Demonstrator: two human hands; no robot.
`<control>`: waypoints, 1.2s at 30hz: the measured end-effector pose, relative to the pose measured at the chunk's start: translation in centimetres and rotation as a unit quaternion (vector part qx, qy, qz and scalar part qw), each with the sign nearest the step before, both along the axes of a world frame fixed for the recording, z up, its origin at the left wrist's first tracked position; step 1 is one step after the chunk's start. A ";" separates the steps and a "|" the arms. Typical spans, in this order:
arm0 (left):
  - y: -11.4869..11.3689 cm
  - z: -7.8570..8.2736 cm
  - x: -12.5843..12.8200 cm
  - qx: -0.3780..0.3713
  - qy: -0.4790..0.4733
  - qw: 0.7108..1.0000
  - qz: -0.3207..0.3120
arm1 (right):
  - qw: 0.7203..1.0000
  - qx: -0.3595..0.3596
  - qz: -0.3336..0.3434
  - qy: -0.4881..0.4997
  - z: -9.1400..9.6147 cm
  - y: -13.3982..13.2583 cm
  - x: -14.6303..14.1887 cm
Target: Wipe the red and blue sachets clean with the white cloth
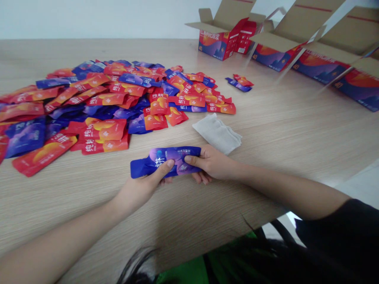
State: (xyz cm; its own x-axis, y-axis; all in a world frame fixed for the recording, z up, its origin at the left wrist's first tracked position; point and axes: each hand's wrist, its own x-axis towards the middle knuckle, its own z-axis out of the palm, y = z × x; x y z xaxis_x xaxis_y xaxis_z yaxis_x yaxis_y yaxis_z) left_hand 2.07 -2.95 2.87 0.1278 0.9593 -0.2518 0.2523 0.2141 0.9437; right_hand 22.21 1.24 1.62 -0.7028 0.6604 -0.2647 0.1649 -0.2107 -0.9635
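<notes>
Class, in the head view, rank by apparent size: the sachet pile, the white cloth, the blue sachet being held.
1. The sachet pile, by far.
2-3. The blue sachet and the cloth look alike; the sachet is nearer the camera, so no ranking.

The blue sachet (143,165) hides fingers of the left hand (139,190); the pile (100,98) overruns the left edge.
</notes>
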 end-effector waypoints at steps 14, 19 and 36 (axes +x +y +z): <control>0.1 0.0 0.0 0.002 0.019 1.000 0.014 | 1.000 -0.005 -0.005 0.004 -0.1 0.0 0.0; 0.0 -0.1 0.0 0.001 0.017 1.000 0.011 | 1.000 -0.007 -0.006 0.004 -0.2 -0.1 0.0; 0.1 -0.2 0.0 0.003 0.024 0.999 0.030 | 1.000 -0.008 -0.007 0.013 -0.3 -0.2 -0.1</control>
